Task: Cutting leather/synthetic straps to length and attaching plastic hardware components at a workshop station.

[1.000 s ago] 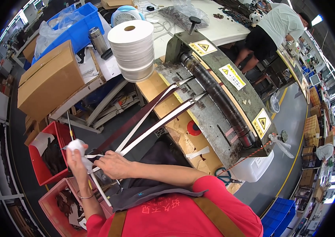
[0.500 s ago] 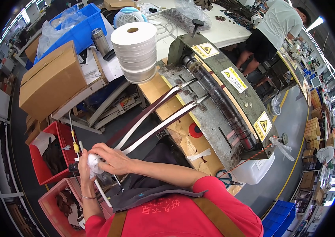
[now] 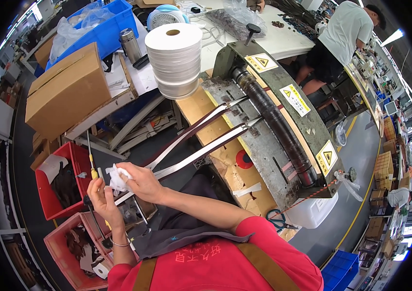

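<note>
Pinched in my right hand (image 3: 143, 184) is a crumpled white wad (image 3: 118, 177), perhaps cloth or paper; its material is hard to tell. My left hand (image 3: 104, 206) is just below and left of it, fingers apart, apparently holding nothing. Beyond my hands, two white strips (image 3: 197, 153), each paired with a dark maroon strip (image 3: 186, 134), stretch from near my right hand to metal tips on a machine bed. The machine has a long dark roller (image 3: 276, 121). Their near ends are hidden behind my right hand.
A large white spool (image 3: 173, 63) stands beyond the strips. Left are a cardboard box (image 3: 67, 92), a red bin (image 3: 72, 203) and a pinkish bin (image 3: 65, 264) holding scraps. Blue-handled scissors (image 3: 278, 220) lie by the machine's near corner. A person (image 3: 344, 34) bends over work at far right.
My left hand has come away from the white wad and its fingers have spread. My right hand still grips the wad, now slightly higher. The view has shifted a little.
</note>
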### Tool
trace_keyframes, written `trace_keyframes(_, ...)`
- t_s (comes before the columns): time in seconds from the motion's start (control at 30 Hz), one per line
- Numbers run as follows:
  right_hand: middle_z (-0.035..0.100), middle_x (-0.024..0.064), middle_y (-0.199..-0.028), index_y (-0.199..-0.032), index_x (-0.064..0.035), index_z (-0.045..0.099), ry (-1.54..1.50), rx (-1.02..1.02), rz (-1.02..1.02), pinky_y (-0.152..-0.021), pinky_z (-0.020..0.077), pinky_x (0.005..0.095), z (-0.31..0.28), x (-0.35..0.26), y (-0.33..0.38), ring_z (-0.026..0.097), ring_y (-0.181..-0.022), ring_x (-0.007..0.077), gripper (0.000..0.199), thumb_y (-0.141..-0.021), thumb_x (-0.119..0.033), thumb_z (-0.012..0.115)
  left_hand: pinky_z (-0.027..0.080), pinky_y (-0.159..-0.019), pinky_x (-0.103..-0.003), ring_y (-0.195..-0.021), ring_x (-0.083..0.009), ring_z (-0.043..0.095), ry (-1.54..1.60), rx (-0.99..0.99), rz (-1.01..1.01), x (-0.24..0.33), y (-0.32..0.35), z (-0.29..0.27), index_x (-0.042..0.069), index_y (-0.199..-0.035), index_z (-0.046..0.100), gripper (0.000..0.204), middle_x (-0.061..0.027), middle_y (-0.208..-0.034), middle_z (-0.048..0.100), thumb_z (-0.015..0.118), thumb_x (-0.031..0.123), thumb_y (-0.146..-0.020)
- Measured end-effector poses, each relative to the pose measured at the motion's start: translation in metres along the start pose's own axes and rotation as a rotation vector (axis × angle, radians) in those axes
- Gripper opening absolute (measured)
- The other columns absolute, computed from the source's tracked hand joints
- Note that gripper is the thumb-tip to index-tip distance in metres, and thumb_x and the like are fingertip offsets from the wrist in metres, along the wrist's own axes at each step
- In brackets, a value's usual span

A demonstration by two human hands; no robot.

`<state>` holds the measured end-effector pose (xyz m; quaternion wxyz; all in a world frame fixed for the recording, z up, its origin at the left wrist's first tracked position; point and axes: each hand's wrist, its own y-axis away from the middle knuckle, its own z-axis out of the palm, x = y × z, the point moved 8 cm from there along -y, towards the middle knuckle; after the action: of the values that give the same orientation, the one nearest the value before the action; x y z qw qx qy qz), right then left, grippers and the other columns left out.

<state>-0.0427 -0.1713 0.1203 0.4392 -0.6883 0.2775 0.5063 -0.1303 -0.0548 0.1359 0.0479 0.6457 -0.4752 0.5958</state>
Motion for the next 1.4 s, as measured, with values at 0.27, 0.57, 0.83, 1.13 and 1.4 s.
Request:
trace_keyframes(0.27,0.044,0.0153,-0.115,-0.114,-0.0075,0.045,0.326,-0.233,-0.181,-0.058,0.0489,0.0393,0.014,-0.034,0.009,0.057,-0.083,0.0334,0.043,-0.074,-0.015,0.057,0.044,-0.087,-0.044,-0.104,-0.0239,0.051,1.124,-0.325,-0.967,-0.043,0.048,0.024,0.011,-0.122,0.039,0.036,-0.0069,-0.117,0.049,0.045,0.018,-0.087)
trace_keyframes(0.57,0.054,0.0198,-0.091,-0.111,-0.0054,0.045,0.446,-0.405,-0.120,-0.051,0.0456,0.0426,0.019,-0.010,0.016,0.059,-0.071,0.0326,0.043,-0.076,-0.030,0.053,0.046,-0.067,-0.030,-0.091,-0.0217,0.054,1.388,-0.055,-0.873,-0.083,0.015,-0.010,0.003,-0.117,0.043,0.042,-0.0114,-0.109,0.053,0.055,0.008,-0.077)
trace_keyframes(0.83,0.055,0.0127,-0.061,-0.074,-0.0030,0.047,0.436,-0.384,-0.358,-0.052,0.0439,0.0404,0.026,-0.032,0.018,0.057,-0.058,0.0312,0.011,-0.074,-0.013,0.051,0.038,-0.058,-0.019,-0.066,-0.0073,0.047,0.341,-0.714,-0.529,-0.048,0.020,0.018,0.004,-0.074,0.050,0.009,0.0003,-0.070,0.049,0.056,0.004,-0.068)
trace_keyframes(1.13,0.054,0.0102,-0.067,-0.078,-0.0047,0.047,0.571,-0.436,-0.356,-0.059,0.0378,0.0349,0.038,-0.018,0.040,0.056,-0.064,0.0254,0.011,-0.069,-0.008,0.052,0.042,-0.079,-0.033,-0.090,-0.0221,0.050,0.673,-0.078,-0.473,-0.042,-0.029,-0.025,0.004,-0.105,0.042,0.034,-0.0105,-0.103,0.049,0.052,0.002,-0.073)
trace_keyframes(1.4,0.049,0.0050,-0.068,-0.081,-0.0066,0.050,0.560,-0.079,-0.557,-0.064,0.0353,0.0318,0.006,-0.032,0.015,0.050,-0.066,0.0198,0.016,-0.066,-0.010,0.053,0.041,-0.060,-0.020,-0.065,-0.0127,0.049,0.873,-0.616,-0.608,-0.031,0.008,0.019,0.002,-0.080,0.047,0.024,-0.0072,-0.077,0.049,0.057,0.004,-0.058)
